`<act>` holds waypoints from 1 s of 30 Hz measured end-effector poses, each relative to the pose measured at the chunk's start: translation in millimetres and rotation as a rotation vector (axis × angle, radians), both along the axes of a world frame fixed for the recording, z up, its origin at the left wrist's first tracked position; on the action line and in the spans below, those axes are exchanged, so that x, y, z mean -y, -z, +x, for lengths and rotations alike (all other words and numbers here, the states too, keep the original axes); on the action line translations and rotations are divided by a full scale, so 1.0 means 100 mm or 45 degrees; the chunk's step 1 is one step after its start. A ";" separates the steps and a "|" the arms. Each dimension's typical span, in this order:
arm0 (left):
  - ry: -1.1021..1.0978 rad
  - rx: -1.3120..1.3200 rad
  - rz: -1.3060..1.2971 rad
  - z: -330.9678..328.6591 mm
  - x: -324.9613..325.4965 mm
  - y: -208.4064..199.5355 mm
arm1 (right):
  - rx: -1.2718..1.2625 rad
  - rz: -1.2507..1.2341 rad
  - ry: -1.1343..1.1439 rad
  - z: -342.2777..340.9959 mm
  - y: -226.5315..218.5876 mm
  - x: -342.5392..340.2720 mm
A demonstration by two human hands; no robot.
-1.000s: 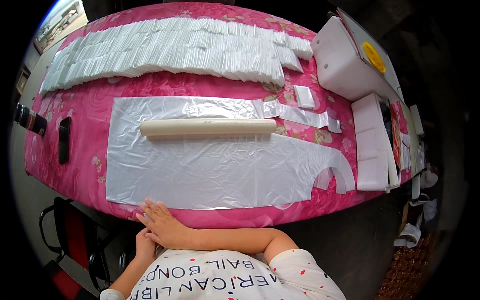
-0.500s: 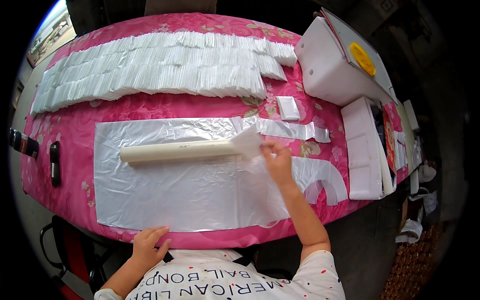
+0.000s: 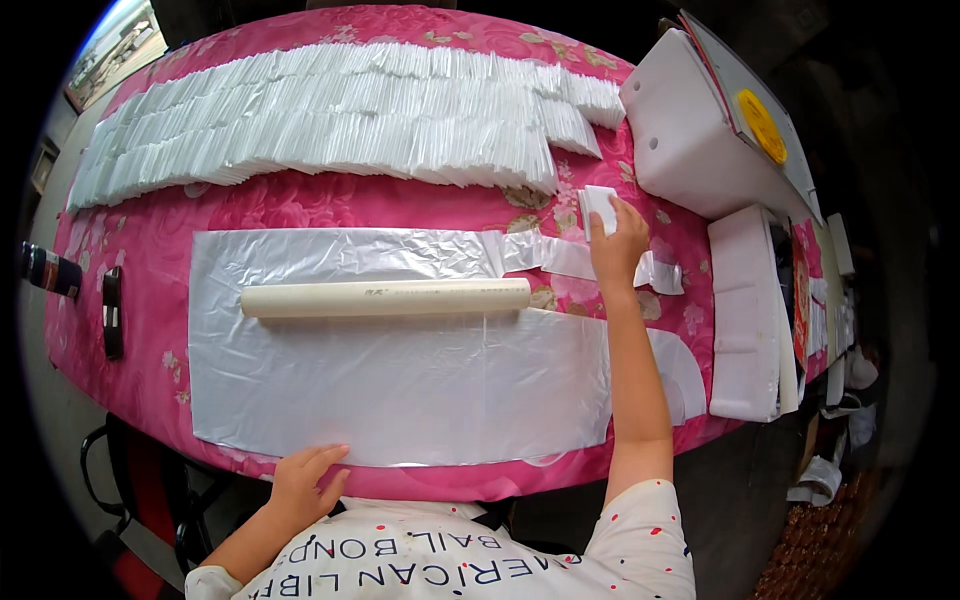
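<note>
My right hand (image 3: 622, 240) reaches out past the plastic bag and pinches the right side of a small folded white plastic packet (image 3: 599, 207). How many layers are between the fingers is hidden. My left hand (image 3: 306, 486) rests at the near table edge, fingers spread, by the lower rim of a large silver-white plastic bag (image 3: 340, 390) spread flat, its handle strips stretching right. Across the bag lies a cream plastic pipe (image 3: 385, 298), and neither hand touches it.
Long rows of folded white packets (image 3: 330, 130) stand along the far side of the pink flowered tablecloth (image 3: 420, 205). White foam boxes (image 3: 690, 130) are at the right, a yellow roll (image 3: 762, 126) on top. A dark bottle (image 3: 50, 270) and a black object (image 3: 112, 313) sit left.
My right hand has left the thin white plastic at the pipe's right end and moved up and right to the folded packet. The pipe's right end is now uncovered. My left hand stays put.
</note>
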State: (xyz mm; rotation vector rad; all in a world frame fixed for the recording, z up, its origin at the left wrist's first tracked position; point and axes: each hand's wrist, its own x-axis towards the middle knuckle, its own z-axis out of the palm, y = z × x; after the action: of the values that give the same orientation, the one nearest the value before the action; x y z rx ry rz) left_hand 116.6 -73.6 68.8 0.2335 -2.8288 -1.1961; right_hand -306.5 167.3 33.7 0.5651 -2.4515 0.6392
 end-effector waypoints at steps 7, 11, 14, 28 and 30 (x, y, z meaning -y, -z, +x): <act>0.222 -0.115 -0.090 -0.26 0.08 0.05 | 0.280 0.235 -0.874 1.29 -0.14 0.57; 0.255 -0.086 -0.261 -0.54 0.05 0.07 | 0.574 0.349 -0.822 1.83 -0.22 0.42; 0.233 -0.092 -0.313 -0.68 -0.01 0.18 | 0.902 0.275 -0.970 2.26 -0.20 0.25; -0.032 -0.162 -0.530 -0.90 0.39 0.44 | 0.445 -0.053 -0.737 1.41 -0.19 0.37; -0.182 -0.137 -0.676 -0.80 0.90 0.62 | 0.331 0.015 -0.731 1.06 -0.14 0.52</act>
State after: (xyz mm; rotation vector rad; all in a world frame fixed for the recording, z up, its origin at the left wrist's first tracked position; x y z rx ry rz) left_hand 36.5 -163.6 6.8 0.3169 -2.8461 -0.3914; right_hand -200.1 115.6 47.3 1.2850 -2.5283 0.9706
